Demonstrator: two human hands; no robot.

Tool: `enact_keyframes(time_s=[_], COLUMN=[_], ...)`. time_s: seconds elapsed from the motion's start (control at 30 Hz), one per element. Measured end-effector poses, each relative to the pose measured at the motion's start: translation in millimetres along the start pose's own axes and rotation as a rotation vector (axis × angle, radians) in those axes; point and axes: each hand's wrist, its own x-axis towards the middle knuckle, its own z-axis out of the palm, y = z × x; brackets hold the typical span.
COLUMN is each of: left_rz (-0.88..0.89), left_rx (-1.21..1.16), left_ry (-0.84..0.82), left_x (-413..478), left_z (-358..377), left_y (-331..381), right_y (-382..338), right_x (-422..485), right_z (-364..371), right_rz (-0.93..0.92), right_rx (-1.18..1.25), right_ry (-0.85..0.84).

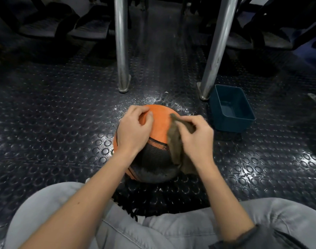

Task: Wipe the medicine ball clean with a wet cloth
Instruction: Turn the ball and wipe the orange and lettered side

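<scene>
Orange and black medicine ball [159,123], centre of frame, sitting on a dark studded rubber floor [54,114]. The orange panel faces up and the black panel faces the lower edge of the frame.

- Left hand [133,130]: laid over the ball's upper-left side, fingers bent and their tips on the orange panel, holding the ball.
- Right hand [198,135]: just right of centre, fingers clenched round a bunched brown cloth [175,141]. The cloth lies against the ball's right side, one end poking up past the fingers and the rest trailing down over the black panel. This hand and the cloth are a little blurred.
- Both forearms come in from the lower edge of the frame, over knees in grey trousers [153,230].
- Blue plastic tub [230,112]: right of the ball, near it but apart. I cannot tell what is in it.
- Two metal legs stand above the ball: one [122,51] upright at upper centre, the other [216,51] slanted, with its foot just beside the tub's upper-left corner.
- White specks [153,99] scattered on the floor along the ball's top edge.
- Dark shapes across the top of the frame are too dim to make out.
</scene>
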Motion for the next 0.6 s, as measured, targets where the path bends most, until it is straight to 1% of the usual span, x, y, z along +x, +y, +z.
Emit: enact_keyframes(time_s=[0.1, 0.13, 0.17, 0.23, 0.3, 0.37, 0.4, 0.47, 0.5, 0.53, 0.6], left_rz=[0.024, 0.03, 0.028, 0.017, 0.0, -0.013, -0.005, 0.027, 0.041, 0.054, 0.086], left_rx=[-0.005, -0.001, 0.006, 0.025, 0.032, 0.026, 0.026, 0.04, 0.053, 0.069, 0.094], left_ry=[-0.029, -0.033, -0.033, -0.028, -0.022, -0.031, -0.051, -0.099, -0.12, -0.143, -0.176], left_x=[-4, -4, -5, -3, 1, 5, 6, 8, 8, 7, 4], left_z=[1, 0, -1, -1, 1, 6, 8, 14, 17, 22, 29], left_y=[3, 4, 4, 3, 5, 7, 9, 11, 12, 15, 22], right_y=[31, 34, 33, 16, -6, -21, -22, -11, -1, 11, 31], right_x=[14, 13, 11, 7, -2, -13, -17, -10, -3, 3, 14], right_z=[-11, -11, -10, -6, 0, 7, 8, 2, -3, -8, -15], right_rz=[0.38, 0.452, 0.486, 0.427, 0.236, 0.013, -0.048, -0.026, 0.042, 0.149, 0.394], right_rx=[0.091, 0.132, 0.163, 0.197, 0.161, 0.049, 0.008, 0.019, 0.036, 0.053, 0.115], right_ry=[0.0, -0.006, -0.001, 0.008, -0.008, -0.046, -0.048, 0.005, 0.046, 0.081, 0.097])
